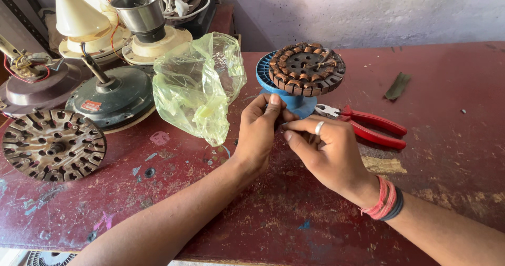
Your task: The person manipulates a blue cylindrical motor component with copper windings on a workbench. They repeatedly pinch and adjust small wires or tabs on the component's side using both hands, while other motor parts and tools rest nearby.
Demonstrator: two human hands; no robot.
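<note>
Both hands [294, 134] pinched together, perhaps on wire, just below wound stator [307, 69].

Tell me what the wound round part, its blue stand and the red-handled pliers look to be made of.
Wound round part: coils of reddish-brown wire, probably copper, on a dark metal core, dull finish. Blue stand: looks like moulded plastic, even matte blue with thin ribs. Pliers: grey steel head, handles in glossy red sleeves, likely plastic or rubber. Left hand and right hand meet just below the stand.
</note>
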